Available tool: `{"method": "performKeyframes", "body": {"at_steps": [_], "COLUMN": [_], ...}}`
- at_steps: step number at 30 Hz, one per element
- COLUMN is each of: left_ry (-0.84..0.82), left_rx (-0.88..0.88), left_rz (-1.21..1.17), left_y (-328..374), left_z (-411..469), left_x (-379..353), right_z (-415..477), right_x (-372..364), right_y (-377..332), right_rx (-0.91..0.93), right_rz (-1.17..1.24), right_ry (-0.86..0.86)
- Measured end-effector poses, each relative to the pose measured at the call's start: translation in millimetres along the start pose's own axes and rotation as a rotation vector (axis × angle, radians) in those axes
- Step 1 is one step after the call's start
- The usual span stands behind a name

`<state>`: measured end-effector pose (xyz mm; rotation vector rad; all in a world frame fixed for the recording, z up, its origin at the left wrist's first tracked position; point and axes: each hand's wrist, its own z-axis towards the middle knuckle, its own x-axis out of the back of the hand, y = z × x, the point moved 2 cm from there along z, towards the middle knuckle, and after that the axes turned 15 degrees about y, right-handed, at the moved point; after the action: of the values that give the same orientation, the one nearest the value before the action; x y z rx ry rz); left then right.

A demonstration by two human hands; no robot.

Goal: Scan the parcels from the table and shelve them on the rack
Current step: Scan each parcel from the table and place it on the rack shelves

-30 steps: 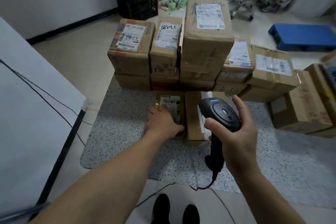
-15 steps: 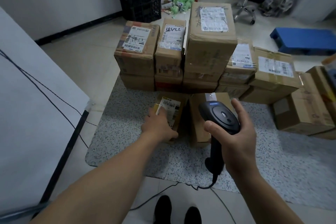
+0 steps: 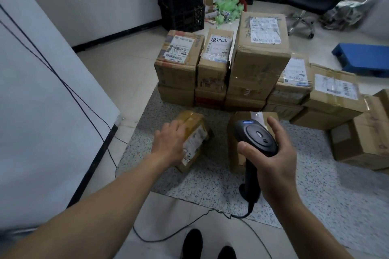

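One: Two hands to log, nearest first. Right hand (image 3: 273, 160) is clenched round the scanner (image 3: 255, 139) handle, thumb against the head. The cable (image 3: 240, 216) trails off the near edge of the tabletop (image 3: 210, 183). And the left hand (image 3: 168, 145)?

Two: It grasps the small parcel (image 3: 193, 130), fingers draped over the upper face, thumb hidden. The parcel sits near the tabletop's left edge, tipped up on one edge. Its label (image 3: 194, 143) faces up and right, toward the scanner.

One: Step in hand, my reading: present the label, then scan. Method?

Two: Hold the tilt steady so the label lies square to the scanner window. The barcode is too blurred to locate, so sweep the whole label rather than aim at one spot. Swing the head down and left. By my judgement it points past the parcel, over the plain box (image 3: 234, 153) just behind it.

One: Risk?

Two: A stray read. The stacked parcels (image 3: 259, 69) along the far edge show their labels upward, beyond the scanner's line. Angle the head down at the tabletop so it covers only one label.

One: After the read?

Two: Get the fingers under the raised edge before lifting. The rack is not in view.
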<state>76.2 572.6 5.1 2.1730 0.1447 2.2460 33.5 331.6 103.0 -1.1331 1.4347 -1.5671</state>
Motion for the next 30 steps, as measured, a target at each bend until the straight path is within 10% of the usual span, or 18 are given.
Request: {"method": "performKeyframes", "body": {"at_steps": [11, 30], "left_ry": [-0.361, 0.081], "left_rx": [0.213, 0.605], "left_rz": [-0.032, -0.741], "left_y": [21, -14], "left_z": [5, -119], "left_x": [-9, 83], "right_z": [-1, -70], "right_x": [5, 44], "right_y": [-5, -24], "right_rx": [0.005, 0.005], "right_rz": [-0.003, 0.054], "right_ry": [0.011, -0.352]}}
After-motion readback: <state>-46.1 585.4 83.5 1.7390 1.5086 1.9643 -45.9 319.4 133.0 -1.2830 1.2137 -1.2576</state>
